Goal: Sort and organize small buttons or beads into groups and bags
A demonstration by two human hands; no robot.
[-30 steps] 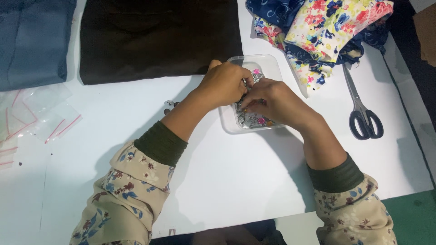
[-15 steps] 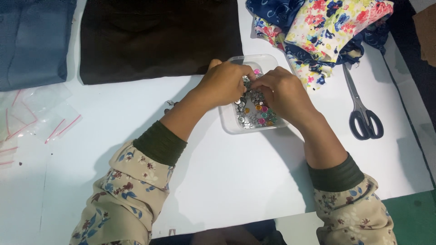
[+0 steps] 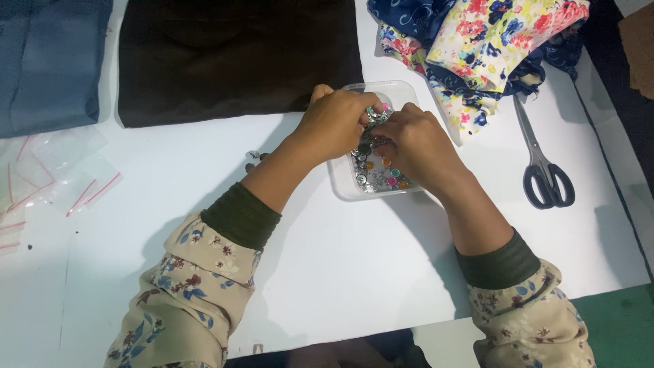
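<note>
White table (image 3: 204,177) fills the frame. Upper centre: clear tray (image 3: 354,189) of small metal and coloured snaps (image 3: 381,178). My left hand (image 3: 334,123) and right hand (image 3: 419,146) meet over it, fingers pinched narrow on a small snap piece (image 3: 371,121) between them. Dark cloth (image 3: 231,54) upper left, floral fabric (image 3: 490,41) upper right, scissors (image 3: 541,163) at right, bags (image 3: 54,170) at left.
</note>
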